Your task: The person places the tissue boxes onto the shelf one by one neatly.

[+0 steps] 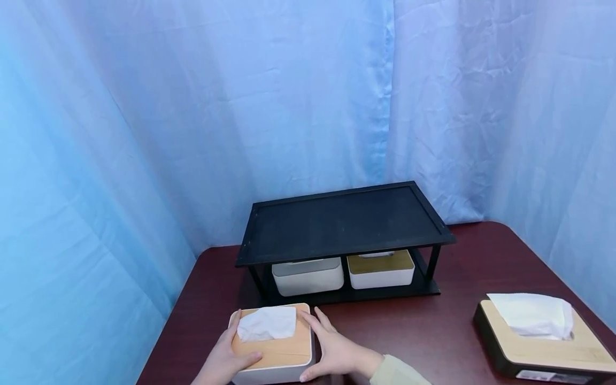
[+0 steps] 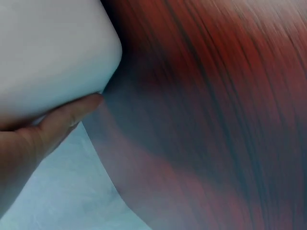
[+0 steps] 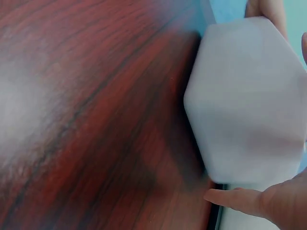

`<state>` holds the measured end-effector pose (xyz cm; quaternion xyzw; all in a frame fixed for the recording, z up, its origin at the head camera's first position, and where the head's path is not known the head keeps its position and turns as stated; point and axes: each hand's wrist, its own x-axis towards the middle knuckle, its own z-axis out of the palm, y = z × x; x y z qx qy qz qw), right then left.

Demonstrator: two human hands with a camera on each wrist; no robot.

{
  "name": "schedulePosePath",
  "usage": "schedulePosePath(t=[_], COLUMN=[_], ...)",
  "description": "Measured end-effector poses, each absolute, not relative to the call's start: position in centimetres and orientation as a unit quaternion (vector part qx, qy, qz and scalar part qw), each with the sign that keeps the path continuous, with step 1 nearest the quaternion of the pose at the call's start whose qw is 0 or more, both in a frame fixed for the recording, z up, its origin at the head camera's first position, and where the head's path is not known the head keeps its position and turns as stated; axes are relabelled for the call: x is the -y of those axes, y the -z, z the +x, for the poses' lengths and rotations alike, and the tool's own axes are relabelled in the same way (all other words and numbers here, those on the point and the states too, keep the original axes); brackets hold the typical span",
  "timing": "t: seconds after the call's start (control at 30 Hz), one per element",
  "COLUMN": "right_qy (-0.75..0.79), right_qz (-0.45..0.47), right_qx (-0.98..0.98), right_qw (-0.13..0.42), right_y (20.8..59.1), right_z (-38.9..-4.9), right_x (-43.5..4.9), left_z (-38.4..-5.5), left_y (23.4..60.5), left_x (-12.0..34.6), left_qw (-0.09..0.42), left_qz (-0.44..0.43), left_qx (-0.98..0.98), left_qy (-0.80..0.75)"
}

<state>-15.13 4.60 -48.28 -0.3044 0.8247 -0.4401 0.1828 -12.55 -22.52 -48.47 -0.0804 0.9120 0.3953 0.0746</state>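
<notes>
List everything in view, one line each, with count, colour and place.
Near box: one, white with light-wood lid, between the hands
Right-hand box: one, black with light-wood lid, at the table's right
Label: one, whitish, on that black box's near side
Grey-lidded box: one, white sides, left on the stand's lower shelf
Brown-lidded box: one, white sides, right of it
Tissues: two plainly seen, white, from the light-wood lids
Stand: one, black, two-level, at the back
Table: one, dark red, beneath everything
Curtain: panel count unclear, light blue, around the table
Sleeve: one, cream, right wrist
Left hand: one, at the near box's left, thumb on lid
Right hand: one, at its right
</notes>
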Motion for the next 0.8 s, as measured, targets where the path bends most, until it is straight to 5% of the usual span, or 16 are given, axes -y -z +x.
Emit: schedulePosePath(t=[0.43, 0.8], right_qy=[0.436, 0.483], right_qz=[-0.283, -0.265], right_qx=[-0.852, -0.833], right_qw=[0.065, 0.054], right_y=[50.6, 51.2], right_z=[-14.2, -14.8], right_x=[-7.0, -9.5], left_z=[-12.1, -11.1], left_y=[48.4, 48.9], left_x=[17.8, 17.2], left_qw=[0.057, 0.080], left_qz=[-0.075, 0.007], left_qx=[-0.920, -0.899], left_qy=[-0.380, -0.431])
